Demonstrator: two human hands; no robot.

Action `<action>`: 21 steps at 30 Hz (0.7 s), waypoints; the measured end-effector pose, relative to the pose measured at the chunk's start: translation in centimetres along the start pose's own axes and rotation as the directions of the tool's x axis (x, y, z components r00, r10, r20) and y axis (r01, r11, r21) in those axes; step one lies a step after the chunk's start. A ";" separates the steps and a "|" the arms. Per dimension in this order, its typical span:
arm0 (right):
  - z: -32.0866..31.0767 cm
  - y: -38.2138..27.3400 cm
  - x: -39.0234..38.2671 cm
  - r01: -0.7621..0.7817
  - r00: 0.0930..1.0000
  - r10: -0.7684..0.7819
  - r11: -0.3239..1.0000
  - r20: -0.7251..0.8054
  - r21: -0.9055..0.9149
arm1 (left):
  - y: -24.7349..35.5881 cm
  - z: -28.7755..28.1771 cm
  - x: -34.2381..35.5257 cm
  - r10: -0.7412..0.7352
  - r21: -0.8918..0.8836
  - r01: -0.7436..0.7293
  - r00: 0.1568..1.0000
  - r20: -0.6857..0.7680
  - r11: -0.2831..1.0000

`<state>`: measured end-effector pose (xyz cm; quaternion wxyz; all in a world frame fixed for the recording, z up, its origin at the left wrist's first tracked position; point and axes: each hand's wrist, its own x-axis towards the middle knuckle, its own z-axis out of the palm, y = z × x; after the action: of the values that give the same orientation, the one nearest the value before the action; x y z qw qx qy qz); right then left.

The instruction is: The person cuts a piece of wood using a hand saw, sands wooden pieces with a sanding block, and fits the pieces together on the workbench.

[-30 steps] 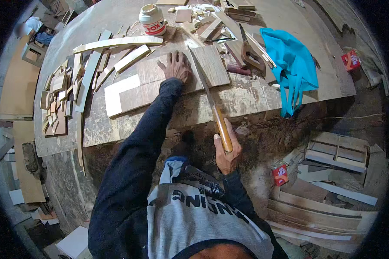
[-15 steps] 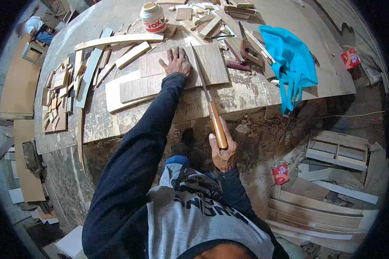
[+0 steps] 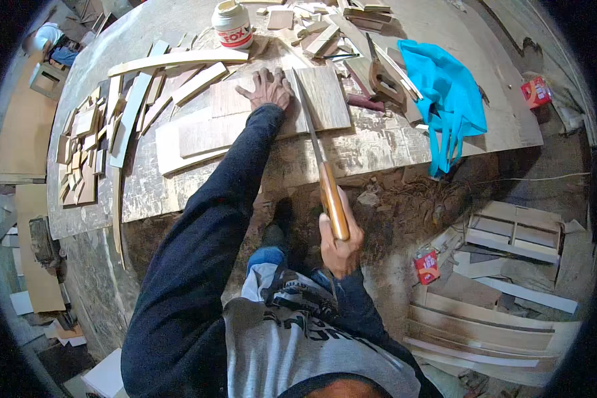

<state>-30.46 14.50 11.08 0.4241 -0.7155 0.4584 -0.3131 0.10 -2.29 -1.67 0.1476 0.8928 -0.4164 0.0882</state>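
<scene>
A handsaw (image 3: 330, 192) with an orange-brown wooden handle is gripped in my right hand (image 3: 342, 247), just off the near edge of the worktable. Its narrow blade runs away from me across a pale wood board (image 3: 327, 99), with the board's surface showing on both sides of it. Left of the blade, my left hand (image 3: 269, 89) lies with fingers spread on the wood, pressing down. Beneath my left wrist, another wood panel (image 3: 209, 134) overlaps a whitish board (image 3: 168, 151). The blade's teeth are too fine to make out.
The worktable (image 3: 378, 142) carries wood offcuts (image 3: 83, 149) at left, an opened white jar (image 3: 232, 26) at the back, a second saw (image 3: 383, 81) and a blue cloth bag (image 3: 448, 86) at right. Wooden frames (image 3: 511, 229) lie low at right. Another person (image 3: 53, 43) is far left.
My right hand has drawn the saw a little toward me. My left hand stays on the wood.
</scene>
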 end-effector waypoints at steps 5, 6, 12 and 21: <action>-1.7 0.0 -3.2 0.058 0.997 -0.058 0.998 -0.046 -0.002 | 0.0 -0.6 0.2 -0.007 0.002 0.007 0.999 0.031 1.000; -1.7 0.2 -3.4 0.068 0.996 -0.066 0.997 -0.053 0.045 | -0.4 -0.4 0.3 0.007 -0.004 -0.007 1.000 0.024 1.000; 0.1 0.6 -0.9 0.131 0.986 -0.124 0.990 -0.112 0.053 | -0.4 -0.5 0.2 0.026 0.056 -0.030 0.997 0.075 0.998; 4.4 5.5 2.3 0.050 0.993 -0.051 0.999 -0.109 -0.011 | 0.5 -0.6 0.0 0.023 0.027 -0.024 0.999 0.044 0.999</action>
<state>-28.00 12.60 4.36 0.3875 -0.7105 0.4639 -0.3603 -0.29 -2.35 -1.04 0.1249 0.8915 -0.4287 0.0763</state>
